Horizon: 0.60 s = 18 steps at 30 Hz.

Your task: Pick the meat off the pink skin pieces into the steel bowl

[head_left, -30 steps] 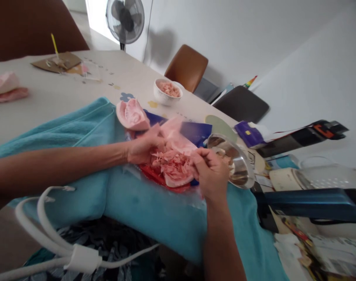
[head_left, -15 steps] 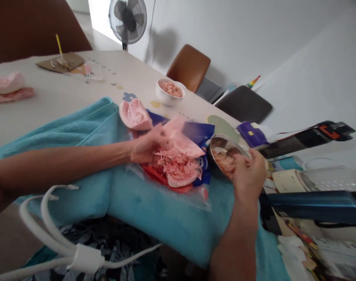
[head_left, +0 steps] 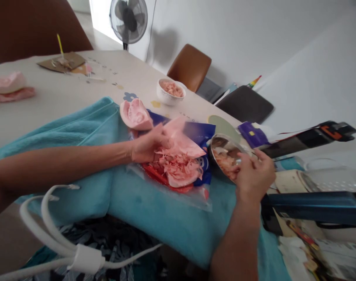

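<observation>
Just left of the steel bowl (head_left: 225, 138), the pomelo piece (head_left: 179, 168), judged light, soft, wet and easily torn, lies with the left hand (head_left: 147, 147) closed on its pith edge, the firmest hold; the right hand (head_left: 254, 176), fingers curled, touches the bowl's near rim, contents indeterminable.

I'm at home, at my dining table (head_left: 78, 89), with chairs (head_left: 189, 66) around and a standing fan (head_left: 128, 19) behind.
</observation>
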{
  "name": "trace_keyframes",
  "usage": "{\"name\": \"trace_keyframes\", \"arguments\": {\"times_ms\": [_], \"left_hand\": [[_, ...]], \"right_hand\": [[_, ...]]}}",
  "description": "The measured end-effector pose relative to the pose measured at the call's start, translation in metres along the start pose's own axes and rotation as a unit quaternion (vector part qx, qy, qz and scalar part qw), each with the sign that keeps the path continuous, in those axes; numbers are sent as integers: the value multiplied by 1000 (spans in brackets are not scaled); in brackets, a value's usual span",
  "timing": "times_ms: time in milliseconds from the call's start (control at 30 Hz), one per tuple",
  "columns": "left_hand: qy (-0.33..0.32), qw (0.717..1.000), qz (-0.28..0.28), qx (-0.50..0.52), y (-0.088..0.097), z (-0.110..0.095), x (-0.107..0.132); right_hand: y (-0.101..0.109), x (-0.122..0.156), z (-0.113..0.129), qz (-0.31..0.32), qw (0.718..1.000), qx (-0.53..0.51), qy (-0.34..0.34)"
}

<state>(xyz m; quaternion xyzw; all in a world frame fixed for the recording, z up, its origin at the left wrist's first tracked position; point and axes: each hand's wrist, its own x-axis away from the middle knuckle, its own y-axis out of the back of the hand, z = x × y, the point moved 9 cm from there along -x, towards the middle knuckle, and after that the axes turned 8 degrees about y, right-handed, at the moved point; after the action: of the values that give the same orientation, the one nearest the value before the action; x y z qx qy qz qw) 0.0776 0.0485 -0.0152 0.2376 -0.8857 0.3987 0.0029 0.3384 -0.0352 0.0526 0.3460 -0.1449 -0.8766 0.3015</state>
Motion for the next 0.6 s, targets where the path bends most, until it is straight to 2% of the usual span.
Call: {"name": "trace_keyframes", "arguments": {"times_ms": [100,167,233,300,333,400,500,600], "left_hand": [[-5,1000,6,-1,-1,-1,0],[-12,1000,6,2,-1,-2,0],[-19,1000,7,7,-2,-2,0],[-23,1000,10,9,-2,-3,-1],[-25,1000,12,10,-2,-2,-1],[-27,999,17,11,-2,-2,-2],[-36,999,22,9,-1,-2,-2],[-31,999,25,4,-1,-1,-2]], "right_hand": [[4,0,5,-51,997,-58,-7],[-6,6,13,-44,986,-155,-35],[-25,19,29,-4,975,-219,-47],[-49,38,48,62,967,-241,-56],[-63,50,59,113,964,-237,-43],[-81,72,85,182,963,-197,32],[-95,94,106,224,951,-187,101],[-99,101,109,240,945,-187,122]]}}
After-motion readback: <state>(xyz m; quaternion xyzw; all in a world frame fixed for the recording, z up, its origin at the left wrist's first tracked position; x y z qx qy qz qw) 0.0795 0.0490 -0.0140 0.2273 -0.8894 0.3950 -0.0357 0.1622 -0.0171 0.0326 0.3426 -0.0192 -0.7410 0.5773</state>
